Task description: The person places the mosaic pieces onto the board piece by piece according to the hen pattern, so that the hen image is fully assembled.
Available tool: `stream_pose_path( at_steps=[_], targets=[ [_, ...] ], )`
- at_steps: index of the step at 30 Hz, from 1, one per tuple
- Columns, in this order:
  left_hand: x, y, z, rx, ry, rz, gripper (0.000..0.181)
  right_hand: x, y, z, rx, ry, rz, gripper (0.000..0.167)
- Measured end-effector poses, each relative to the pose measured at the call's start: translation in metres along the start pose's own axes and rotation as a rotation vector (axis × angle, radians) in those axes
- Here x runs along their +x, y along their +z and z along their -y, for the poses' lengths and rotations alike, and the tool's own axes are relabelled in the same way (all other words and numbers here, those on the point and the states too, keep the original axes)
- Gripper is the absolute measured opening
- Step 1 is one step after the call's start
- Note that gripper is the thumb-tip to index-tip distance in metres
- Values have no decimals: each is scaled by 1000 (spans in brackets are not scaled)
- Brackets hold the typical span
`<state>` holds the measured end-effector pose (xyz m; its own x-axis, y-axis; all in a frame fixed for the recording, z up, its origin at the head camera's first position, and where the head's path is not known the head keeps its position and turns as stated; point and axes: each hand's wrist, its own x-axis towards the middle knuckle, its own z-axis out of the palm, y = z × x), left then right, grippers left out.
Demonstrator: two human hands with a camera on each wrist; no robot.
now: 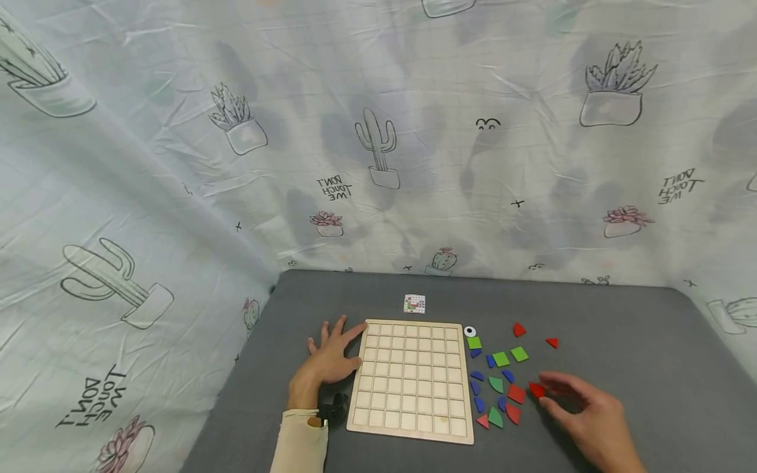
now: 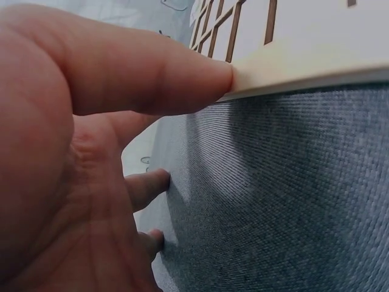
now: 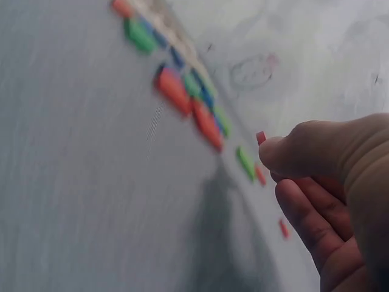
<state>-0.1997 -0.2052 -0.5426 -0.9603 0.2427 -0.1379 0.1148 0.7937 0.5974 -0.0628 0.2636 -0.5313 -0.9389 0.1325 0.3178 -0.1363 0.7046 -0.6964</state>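
Observation:
A wooden grid board [image 1: 412, 380] with square cells lies flat in the middle of the grey table. My left hand [image 1: 331, 358] rests at its left side, fingers spread; thumb and index fingertip touch the frame, and the left wrist view shows the thumb [image 2: 152, 76] against the board's edge [image 2: 316, 76]. To the right of the loose pieces, my right hand [image 1: 591, 414] pinches a small red piece [image 1: 536, 389] between thumb and fingers. In the right wrist view only a bit of that red piece [image 3: 261, 138] shows past the thumb, so its full shape is hidden.
Beside the board's right edge lie several flat pieces: blue half-rounds [image 1: 476, 376], green squares [image 1: 501, 359], dark green pieces [image 1: 495, 385], red pieces [image 1: 516, 393] and a white ring-like disc [image 1: 470, 331]. A small picture card [image 1: 414, 303] lies behind the board. Patterned cloth [image 1: 426, 197] hangs behind the table.

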Motion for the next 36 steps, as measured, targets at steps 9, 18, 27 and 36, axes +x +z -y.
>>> stream_pose_path(
  at_steps=[9,18,27,36],
  targets=[
    [-17,-21,-33,-41,-40,38,74,20,14,41,201,-93,13,45],
    [-16,-20,-32,-57,-45,53,73,44,53,74,332,-151,100,40],
    [-20,-20,-29,-101,-5,38,75,66,101,105,436,-179,182,38],
    [-17,-20,-31,-40,-41,53,73,81,146,128,443,-129,275,38]
  ],
)
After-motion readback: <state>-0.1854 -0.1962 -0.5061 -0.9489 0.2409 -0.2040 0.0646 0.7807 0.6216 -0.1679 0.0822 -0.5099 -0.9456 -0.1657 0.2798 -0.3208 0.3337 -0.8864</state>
